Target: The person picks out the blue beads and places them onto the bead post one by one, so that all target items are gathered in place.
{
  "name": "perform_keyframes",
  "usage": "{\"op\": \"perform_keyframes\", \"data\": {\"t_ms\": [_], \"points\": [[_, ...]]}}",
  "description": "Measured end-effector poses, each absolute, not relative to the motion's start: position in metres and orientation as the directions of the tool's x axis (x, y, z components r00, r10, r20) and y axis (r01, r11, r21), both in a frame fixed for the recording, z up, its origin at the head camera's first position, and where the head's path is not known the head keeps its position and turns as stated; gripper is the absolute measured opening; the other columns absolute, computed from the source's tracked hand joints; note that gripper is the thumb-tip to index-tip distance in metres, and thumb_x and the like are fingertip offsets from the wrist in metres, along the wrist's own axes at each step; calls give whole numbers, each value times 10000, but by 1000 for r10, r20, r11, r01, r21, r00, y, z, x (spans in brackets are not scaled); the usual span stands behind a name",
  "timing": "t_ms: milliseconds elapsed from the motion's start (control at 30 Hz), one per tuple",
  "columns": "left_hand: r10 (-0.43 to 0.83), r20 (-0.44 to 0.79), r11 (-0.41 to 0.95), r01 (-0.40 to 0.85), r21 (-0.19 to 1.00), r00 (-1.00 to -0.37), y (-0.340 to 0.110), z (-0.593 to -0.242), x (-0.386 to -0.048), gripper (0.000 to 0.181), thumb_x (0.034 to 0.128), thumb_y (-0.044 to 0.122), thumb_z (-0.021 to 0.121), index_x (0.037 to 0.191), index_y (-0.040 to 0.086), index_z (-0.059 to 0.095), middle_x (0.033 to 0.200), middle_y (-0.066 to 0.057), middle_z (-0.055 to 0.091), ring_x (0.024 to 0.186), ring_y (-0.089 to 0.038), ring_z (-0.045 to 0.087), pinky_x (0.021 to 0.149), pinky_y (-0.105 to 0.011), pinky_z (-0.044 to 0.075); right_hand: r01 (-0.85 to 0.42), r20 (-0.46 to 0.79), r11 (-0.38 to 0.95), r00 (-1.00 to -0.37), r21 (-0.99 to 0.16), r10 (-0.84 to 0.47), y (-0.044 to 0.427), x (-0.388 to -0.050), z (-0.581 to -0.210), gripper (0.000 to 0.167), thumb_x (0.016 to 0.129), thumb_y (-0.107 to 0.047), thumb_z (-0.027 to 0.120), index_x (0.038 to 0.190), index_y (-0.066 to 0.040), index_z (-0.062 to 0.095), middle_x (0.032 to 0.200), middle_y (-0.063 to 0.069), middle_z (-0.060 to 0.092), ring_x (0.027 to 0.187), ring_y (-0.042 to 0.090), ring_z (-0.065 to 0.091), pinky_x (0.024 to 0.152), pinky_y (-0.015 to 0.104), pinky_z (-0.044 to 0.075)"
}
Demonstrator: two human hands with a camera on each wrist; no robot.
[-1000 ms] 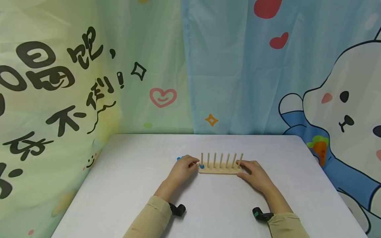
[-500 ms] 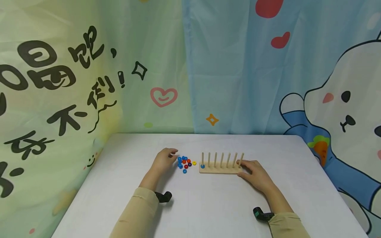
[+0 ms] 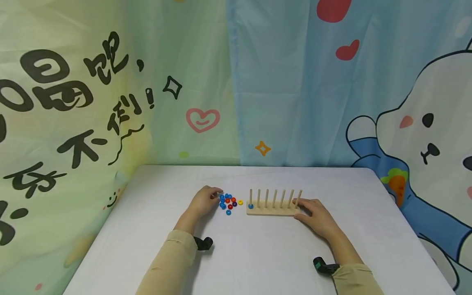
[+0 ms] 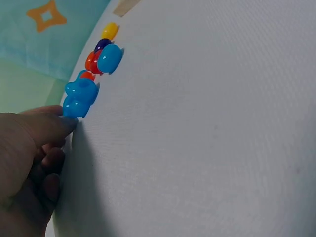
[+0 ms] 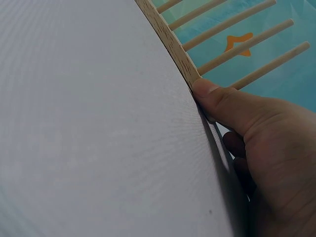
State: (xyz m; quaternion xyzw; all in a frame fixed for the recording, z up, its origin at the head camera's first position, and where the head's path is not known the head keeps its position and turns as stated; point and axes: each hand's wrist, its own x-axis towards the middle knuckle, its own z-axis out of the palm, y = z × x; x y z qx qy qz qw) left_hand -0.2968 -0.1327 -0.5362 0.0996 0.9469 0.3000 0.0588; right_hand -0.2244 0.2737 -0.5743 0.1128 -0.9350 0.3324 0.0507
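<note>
My right hand grips the right end of a wooden peg board. Its thumb presses the front edge, while the fingers go behind. Thin upright pegs stand in a row on the board, and a blue bead sits low on the leftmost one. Left of the board lies a small pile of blue, red, dark purple and yellow beads. My left hand is at the pile's left side, its thumb by the blue beads. No bead shows clearly held there.
A white-covered table carries everything, with its far edge against a printed curtain. A yellow bead lies between the pile and the board. Each wrist wears a black camera mount.
My left hand has moved left from the board's left end to the bead pile, uncovering the beads, then slightly right towards them. My right hand stays on the board.
</note>
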Motion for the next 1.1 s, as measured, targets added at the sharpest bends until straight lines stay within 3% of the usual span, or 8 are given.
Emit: {"op": "perform_keyframes", "data": {"t_ms": [333,1100], "points": [[205,-58,808,136,573,-977,-131,-542,-301,249,944,172,663,1183,224,713,1068,-52,591,971,-199,573,918,-399,512,-246,172,760,-969,-602,-178,274,-225,-575,535,876,-371,737,1350,-161,603,1346,134,601,1265,345,484,1059,582,375],[175,-20,810,132,571,-984,-131,-543,-302,197,931,235,692,1099,130,690,1016,-41,633,925,-195,582,912,-394,514,-238,166,764,-971,-600,-173,273,-225,-576,535,876,-390,733,1346,-166,608,1348,118,602,1275,341,478,1065,582,370]]}}
